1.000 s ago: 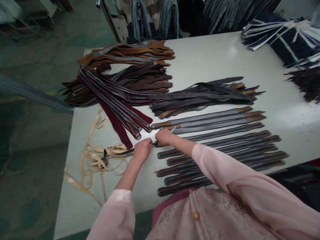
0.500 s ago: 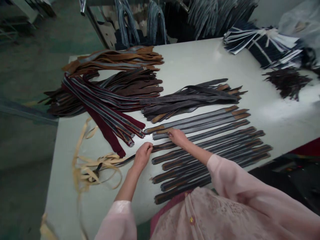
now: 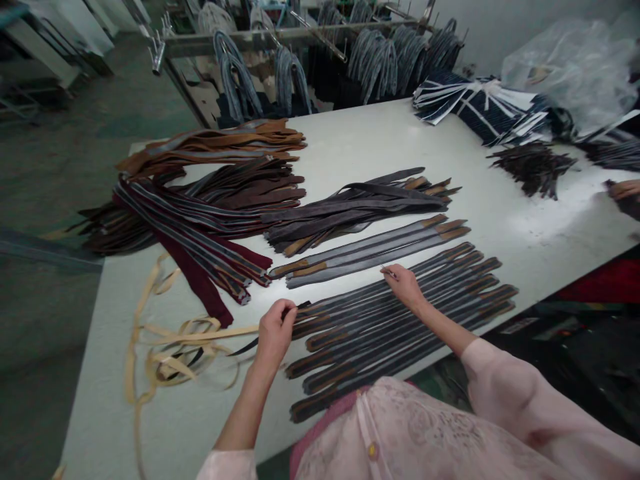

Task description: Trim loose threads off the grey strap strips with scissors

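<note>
My left hand [image 3: 275, 333] is closed in a pinch at the left ends of the dark strips [image 3: 380, 313], which lie side by side. A short end of black tape [image 3: 304, 305] sticks out past its fingertips, and more black tape trails out on the left. Tan tape [image 3: 235, 331] runs from a loose tangle up to this hand. Over the upper strips, my right hand [image 3: 404, 287] is closed around something small, with a thin tip showing at its fingers; I cannot make out what it is. Just beyond lie separate grey strips with brown ends [image 3: 365, 250].
A heap of dark grey strips [image 3: 350, 210] lies farther back. Maroon strips [image 3: 200, 247], brown strips [image 3: 235, 180] and rust strips [image 3: 215, 143] pile at the left. Bundled navy pieces [image 3: 480, 110] and dark scraps [image 3: 533, 167] sit at the right. Another person's hand [image 3: 625, 190] shows at the right edge.
My right hand has moved right, away from the grey strips' left ends. One dark strip that lay apart now lies close against the others. The camera view has shifted.
</note>
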Available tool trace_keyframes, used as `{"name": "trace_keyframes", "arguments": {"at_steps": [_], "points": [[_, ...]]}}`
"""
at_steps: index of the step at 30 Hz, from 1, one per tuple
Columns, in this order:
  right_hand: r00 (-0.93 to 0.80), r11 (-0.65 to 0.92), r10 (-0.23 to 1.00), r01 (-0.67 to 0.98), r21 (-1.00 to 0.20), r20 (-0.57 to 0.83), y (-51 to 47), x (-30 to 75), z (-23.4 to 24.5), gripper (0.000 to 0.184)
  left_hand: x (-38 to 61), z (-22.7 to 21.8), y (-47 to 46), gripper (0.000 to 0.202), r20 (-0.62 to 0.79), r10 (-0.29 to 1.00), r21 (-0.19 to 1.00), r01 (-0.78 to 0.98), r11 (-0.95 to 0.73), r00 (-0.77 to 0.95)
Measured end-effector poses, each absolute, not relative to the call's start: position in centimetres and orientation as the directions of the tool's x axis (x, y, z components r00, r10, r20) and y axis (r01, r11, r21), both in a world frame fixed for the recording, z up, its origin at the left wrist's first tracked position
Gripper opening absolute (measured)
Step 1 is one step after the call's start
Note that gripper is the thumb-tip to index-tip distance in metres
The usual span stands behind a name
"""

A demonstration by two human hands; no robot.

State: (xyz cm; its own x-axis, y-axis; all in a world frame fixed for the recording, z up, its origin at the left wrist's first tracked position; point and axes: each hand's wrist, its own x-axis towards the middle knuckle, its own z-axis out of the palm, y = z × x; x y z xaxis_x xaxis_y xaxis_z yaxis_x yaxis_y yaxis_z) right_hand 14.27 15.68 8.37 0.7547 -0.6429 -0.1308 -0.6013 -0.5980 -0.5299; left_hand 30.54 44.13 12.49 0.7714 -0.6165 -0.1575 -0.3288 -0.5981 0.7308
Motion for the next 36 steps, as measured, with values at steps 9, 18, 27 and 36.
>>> {"name": "trace_keyframes", "arguments": {"at_steps": [9, 18, 27, 36], "points": [[0.883, -0.214, -0.459, -0.218, -0.952, -0.099, 19.8, 14.7, 17.2, 0.032, 23.5, 18.7, 35.5, 0.018, -0.073, -0.562, 0.773, -0.309, -0.554, 0.824], [0.872, -0.311, -0.490, -0.152, -0.938, 0.021, 11.4, 10.5, 17.6, 0.010, 18.3, 19.4, 26.1, 0.017, 0.015, -0.642, 0.633, -0.505, -0.587, 0.766], [0.848, -0.354, -0.530, -0.220, -0.909, 0.001, 1.7, 7.2, 16.5, 0.008, 16.3, 17.6, 15.6, 0.019, -0.292, -0.783, 0.902, -0.116, -0.417, 0.549], [0.744, -0.184, -0.636, -0.403, -0.897, -0.203, -8.5, 5.3, 11.1, 0.012, 17.9, 12.3, 9.2, 0.026, -0.545, -0.766, 0.834, 0.133, -0.535, 0.341]]}}
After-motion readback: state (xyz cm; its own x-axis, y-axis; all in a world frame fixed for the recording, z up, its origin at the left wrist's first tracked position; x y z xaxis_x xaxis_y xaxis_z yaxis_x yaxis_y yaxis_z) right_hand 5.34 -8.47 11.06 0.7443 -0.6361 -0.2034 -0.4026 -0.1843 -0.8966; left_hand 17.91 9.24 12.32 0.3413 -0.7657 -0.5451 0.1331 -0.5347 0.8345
